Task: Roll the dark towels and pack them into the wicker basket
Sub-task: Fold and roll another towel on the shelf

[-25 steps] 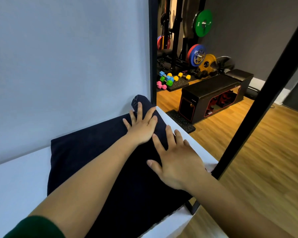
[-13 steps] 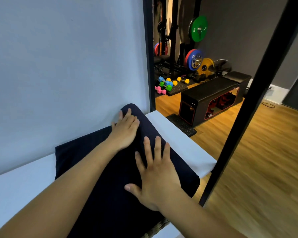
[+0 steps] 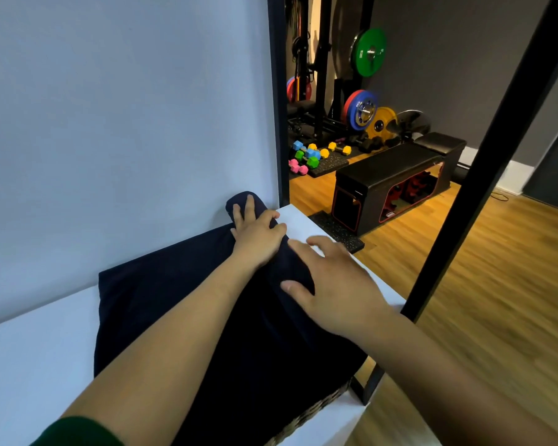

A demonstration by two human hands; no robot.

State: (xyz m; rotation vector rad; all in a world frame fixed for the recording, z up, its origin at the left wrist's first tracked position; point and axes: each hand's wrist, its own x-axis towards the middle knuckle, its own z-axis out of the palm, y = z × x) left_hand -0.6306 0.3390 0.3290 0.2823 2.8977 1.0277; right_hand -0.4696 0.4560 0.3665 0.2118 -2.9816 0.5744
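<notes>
Spread wide over the white table top (image 3: 29, 365) and pushed up against the pale wall: a dark towel (image 3: 174, 300), bunched into a fat lump at its far end. On the towel's right side, thumb touching the cloth, fingers straight and spread, holding nothing: the right hand (image 3: 335, 284); up on the far lump, two fingers straight and the rest bent at the towel's edge, too hard to tell if really gripping: the left hand (image 3: 258, 235). Peeking out from under the towel's near edge, at the bottom: a thin strip of the wicker basket (image 3: 313, 410).
</notes>
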